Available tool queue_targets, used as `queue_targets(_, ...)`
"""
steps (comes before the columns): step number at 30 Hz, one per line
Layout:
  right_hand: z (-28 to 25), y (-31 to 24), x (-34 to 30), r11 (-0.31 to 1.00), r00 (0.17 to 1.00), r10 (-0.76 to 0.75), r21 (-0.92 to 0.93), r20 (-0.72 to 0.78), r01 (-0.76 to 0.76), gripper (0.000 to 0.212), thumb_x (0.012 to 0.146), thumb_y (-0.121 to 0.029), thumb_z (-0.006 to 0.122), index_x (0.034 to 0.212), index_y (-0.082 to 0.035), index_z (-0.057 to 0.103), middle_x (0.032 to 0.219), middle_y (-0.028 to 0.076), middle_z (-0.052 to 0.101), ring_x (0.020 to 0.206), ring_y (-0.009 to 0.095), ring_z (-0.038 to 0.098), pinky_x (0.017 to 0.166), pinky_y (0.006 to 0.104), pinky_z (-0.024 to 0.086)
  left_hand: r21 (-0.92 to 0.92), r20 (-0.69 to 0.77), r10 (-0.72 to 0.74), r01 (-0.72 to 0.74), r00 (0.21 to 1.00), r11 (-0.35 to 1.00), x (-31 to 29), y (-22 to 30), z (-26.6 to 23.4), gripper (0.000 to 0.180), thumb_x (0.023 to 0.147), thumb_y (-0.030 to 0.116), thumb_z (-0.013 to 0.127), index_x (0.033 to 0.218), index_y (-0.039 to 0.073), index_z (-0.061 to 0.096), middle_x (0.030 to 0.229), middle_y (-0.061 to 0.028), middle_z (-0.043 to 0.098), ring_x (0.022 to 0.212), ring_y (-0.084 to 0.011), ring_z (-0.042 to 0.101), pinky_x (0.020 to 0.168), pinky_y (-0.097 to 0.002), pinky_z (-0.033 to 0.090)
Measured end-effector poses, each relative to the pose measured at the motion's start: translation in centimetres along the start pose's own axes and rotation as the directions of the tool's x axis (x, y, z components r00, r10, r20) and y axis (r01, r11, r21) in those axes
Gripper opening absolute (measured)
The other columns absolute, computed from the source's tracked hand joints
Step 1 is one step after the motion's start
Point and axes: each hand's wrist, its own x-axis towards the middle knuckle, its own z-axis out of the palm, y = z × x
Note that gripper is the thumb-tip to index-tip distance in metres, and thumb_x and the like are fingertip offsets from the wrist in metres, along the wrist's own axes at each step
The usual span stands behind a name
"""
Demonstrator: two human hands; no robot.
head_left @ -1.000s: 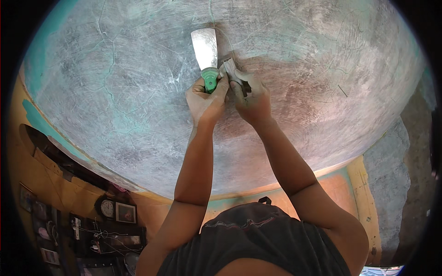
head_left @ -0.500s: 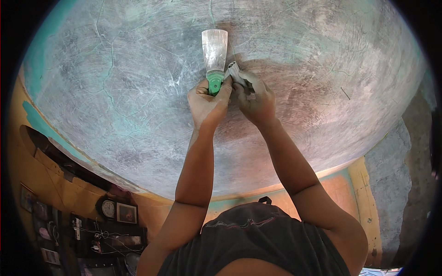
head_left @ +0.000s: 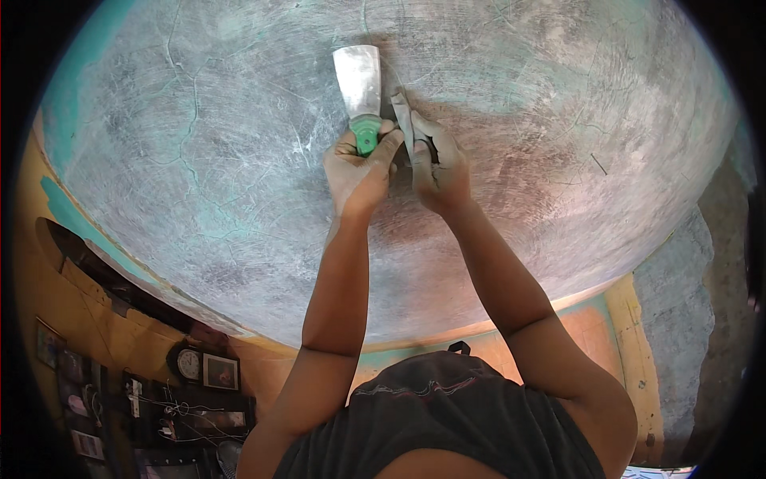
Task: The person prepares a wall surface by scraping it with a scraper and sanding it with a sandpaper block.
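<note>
My left hand (head_left: pixel 357 177) is closed round the green handle of a putty knife (head_left: pixel 358 81), whose broad metal blade points up and away from me. Close on its right, my right hand (head_left: pixel 441 164) pinches a folded grey piece of sandpaper (head_left: pixel 404 118) between thumb and fingers, its narrow end pointing up. Both hands are pale with dust and held in front of a scraped wall (head_left: pixel 263 176). The wall shows grey and whitish patches, traces of turquoise paint and fine cracks. My palms hide much of the knife's handle and the sandpaper's lower end.
At the lower left are a round clock (head_left: pixel 188 363), a framed picture (head_left: pixel 221 372) and a dark shelf with tangled white cables (head_left: pixel 179 409). A yellow strip of wall (head_left: pixel 636 351) and a rough grey patch (head_left: pixel 674 311) stand at the right.
The putty knife has shifted slightly up and left in my left hand. The sandpaper has turned more upright and moved a little apart from the knife, showing its flat side instead of its folded end.
</note>
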Motion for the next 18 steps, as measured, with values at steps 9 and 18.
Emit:
queue_targets(9, 1.3, 0.1, 0.3, 0.955, 0.966, 0.254, 0.148, 0.046, -0.258, 0.029, 0.092, -0.009, 0.064, 0.118, 0.002, 0.060, 0.098, 0.009, 0.069, 0.082, 0.009, 0.063, 0.073, 0.0235, 0.050, -0.004, -0.072, 0.103, -0.103, 0.992, 0.995, 1.8, 0.1, 0.3, 0.016, 0.078, -0.004, 0.078, 0.084, 0.001, 0.064, 0.080, -0.0059, 0.069, 0.062, -0.0057, 0.057, 0.052, -0.0206, 0.045)
queue_targets(18, 1.1, 0.1, 1.7, 0.917, 0.952, 0.283, 0.256, 0.121, -0.305, 0.023, 0.094, -0.004, 0.060, 0.116, 0.002, 0.060, 0.088, 0.007, 0.067, 0.071, 0.006, 0.058, 0.063, 0.0203, 0.047, 0.004, -0.072, 0.068, -0.067, 0.995, 0.998, 2.6, -0.3, 0.0, 0.024, 0.073, 0.003, 0.086, 0.082, 0.004, 0.063, 0.074, -0.0012, 0.064, 0.061, -0.0058, 0.053, 0.053, -0.0208, 0.043)
